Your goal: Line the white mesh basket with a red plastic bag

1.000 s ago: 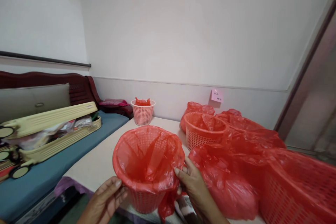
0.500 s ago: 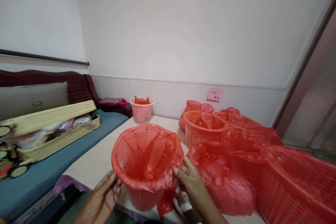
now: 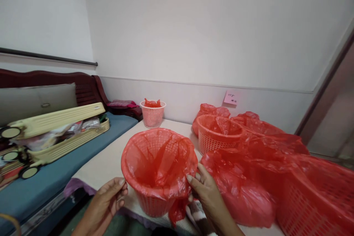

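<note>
Basket (image 3: 155, 201) w/ red liner (image 3: 159, 158): light, stiff mesh, film thin & slippery. Right hand (image 3: 206, 195) pinches liner at rim; left hand (image 3: 109, 201) fingers loosely curled beside it, holding nothing. Best hold prob. the rim.

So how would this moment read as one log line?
left hand: touching bag rim | right hand: gripping red bag at rim | lined basket: upright on table

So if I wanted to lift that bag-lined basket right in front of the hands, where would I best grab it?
Probably by the rim of the lined basket, from both sides at once, as the left hand and right hand sit now. It stands upright, widens toward the top, and the red bag is folded over the rim; the loose plastic may slip.
</note>
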`<state>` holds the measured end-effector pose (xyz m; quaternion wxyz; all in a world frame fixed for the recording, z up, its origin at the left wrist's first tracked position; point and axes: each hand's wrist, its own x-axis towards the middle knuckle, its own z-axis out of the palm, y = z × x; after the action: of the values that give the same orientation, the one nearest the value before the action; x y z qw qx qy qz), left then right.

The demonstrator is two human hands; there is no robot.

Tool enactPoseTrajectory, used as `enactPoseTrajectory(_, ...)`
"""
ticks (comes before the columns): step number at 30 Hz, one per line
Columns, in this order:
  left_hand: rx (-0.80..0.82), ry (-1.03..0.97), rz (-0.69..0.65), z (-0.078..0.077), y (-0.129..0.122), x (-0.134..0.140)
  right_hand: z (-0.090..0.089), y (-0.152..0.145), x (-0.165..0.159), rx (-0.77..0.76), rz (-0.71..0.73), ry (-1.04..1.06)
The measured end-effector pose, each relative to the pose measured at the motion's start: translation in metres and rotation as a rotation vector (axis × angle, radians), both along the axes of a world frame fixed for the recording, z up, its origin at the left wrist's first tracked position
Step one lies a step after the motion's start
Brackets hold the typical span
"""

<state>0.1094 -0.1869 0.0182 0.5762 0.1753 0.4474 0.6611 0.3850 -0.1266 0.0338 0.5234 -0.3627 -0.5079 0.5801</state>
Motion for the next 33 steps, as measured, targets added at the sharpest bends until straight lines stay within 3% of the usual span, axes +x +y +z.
enactPoseTrajectory(6, 0.013, -0.028, 0.110, -0.002, -0.005, 0.003, -0.006, -0.001, -0.004, -0.026, -0.028, 0.049)
enactPoseTrajectory(11, -0.084, -0.206, -0.244, -0.009, -0.023, 0.050, 0.005, -0.014, -0.005, -0.128, 0.030, 0.252)
enactPoseTrajectory(14, -0.059, -0.293, -0.333, -0.008, -0.023, 0.075, 0.014, -0.021, -0.004, -0.186, 0.066, 0.336)
enactPoseTrajectory(23, 0.001, -0.421, -0.299, -0.013, -0.016, 0.097, 0.027, -0.031, -0.020, -0.142, 0.258, 0.352)
enactPoseTrajectory(30, -0.081, -0.312, -0.075, 0.008, -0.015, 0.103, 0.033, -0.033, -0.038, -0.267, 0.299, 0.499)
enactPoseTrajectory(33, -0.040, -0.337, -0.061, 0.011, -0.014, 0.105, 0.036, -0.028, -0.047, -0.247, 0.301, 0.489)
